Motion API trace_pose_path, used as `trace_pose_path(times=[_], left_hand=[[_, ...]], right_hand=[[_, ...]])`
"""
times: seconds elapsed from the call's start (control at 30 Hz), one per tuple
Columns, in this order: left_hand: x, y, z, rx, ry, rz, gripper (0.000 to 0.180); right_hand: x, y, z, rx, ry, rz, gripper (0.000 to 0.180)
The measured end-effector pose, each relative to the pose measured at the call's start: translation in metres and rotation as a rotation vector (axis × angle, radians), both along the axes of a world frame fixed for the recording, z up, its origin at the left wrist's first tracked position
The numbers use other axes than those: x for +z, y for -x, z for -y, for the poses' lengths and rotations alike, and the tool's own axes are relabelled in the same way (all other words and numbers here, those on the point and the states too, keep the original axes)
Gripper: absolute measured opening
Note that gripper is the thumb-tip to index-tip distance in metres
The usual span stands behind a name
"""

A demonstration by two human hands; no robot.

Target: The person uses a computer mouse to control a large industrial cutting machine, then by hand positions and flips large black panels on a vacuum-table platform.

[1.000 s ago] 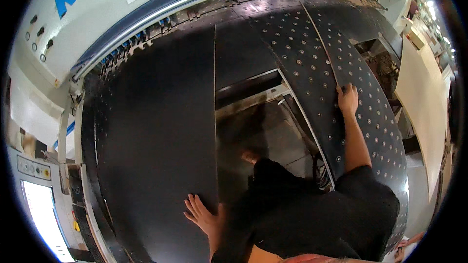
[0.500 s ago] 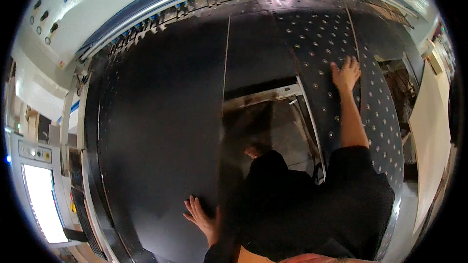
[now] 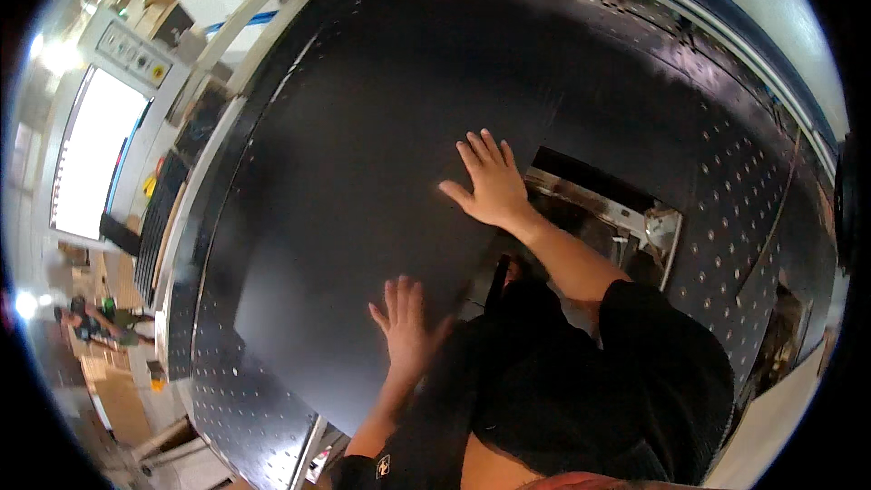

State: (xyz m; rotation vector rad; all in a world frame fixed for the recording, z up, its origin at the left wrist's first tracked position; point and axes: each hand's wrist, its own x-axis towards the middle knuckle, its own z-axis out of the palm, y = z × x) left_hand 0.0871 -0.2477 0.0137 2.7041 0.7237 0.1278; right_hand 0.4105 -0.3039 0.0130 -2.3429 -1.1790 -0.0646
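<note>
While the head view looks steeply down, a large black sheet (image 3: 363, 172) fills most of the picture, lying flat on the perforated black desk (image 3: 744, 191) of a big machine, its long axis running from about 7 o'clock up to 1 o'clock. Both hands lie on that sheet rather than around it. The right hand (image 3: 490, 183) is pressed palm down near the sheet's 3 o'clock edge, fingers spread and pointing toward 11 o'clock, its grip apart and flat, clamped on nothing. The left hand (image 3: 406, 325) rests lower, toward 6 o'clock on the sheet and close to the near edge, fingers likewise splayed and flat on the surface, holding nothing. From either hand the bulk of the sheet spreads away toward 10 o'clock; the left hand is the one nearer the sheet's near edge, the right the one nearer the rectangular opening (image 3: 608, 218) in the desk, which lies just beside the right wrist at 3 o'clock and shows metal parts inside. A dark sleeve (image 3: 653, 372) covers the right upper arm at lower right. Far off at 8 o'clock another person (image 3: 95, 322) stands on the shop floor, and a bright window (image 3: 86, 163) and a control panel (image 3: 132, 50) sit at 10 o'clock.
</note>
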Motion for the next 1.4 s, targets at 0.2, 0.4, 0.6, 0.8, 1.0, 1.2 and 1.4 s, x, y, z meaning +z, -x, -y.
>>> trace_pose_path(times=[0.2,0.4,0.6,0.8,1.0,1.2,1.4], left_hand=[[0.016,-0.049,-0.021,0.051,-0.002,0.022,0.092],[0.017,-0.083,-0.056,0.087,-0.026,0.035,0.085],[0.017,-0.105,-0.079,0.101,0.012,0.08,0.089],[0.008,-0.122,-0.087,0.083,-0.009,0.094,0.088],[0.009,-0.152,-0.089,0.071,0.035,0.037,0.088],[0.01,-0.189,-0.091,0.067,0.045,0.047,0.083],[0.006,-0.188,-0.096,0.032,-0.008,-0.034,0.084]], right_hand=[[-0.006,-0.043,-0.046,0.028,0.055,0.086,0.082],[-0.011,-0.076,-0.09,0.023,0.05,0.111,0.083],[-0.013,-0.103,-0.117,0.033,0.067,0.106,0.084],[-0.006,-0.12,-0.125,0.035,0.043,0.079,0.084],[-0.005,-0.152,-0.125,0.018,0.02,0.07,0.078],[-0.01,-0.189,-0.128,0.02,-0.003,0.114,0.077],[-0.002,-0.184,-0.133,0.028,0.012,0.123,0.072]])
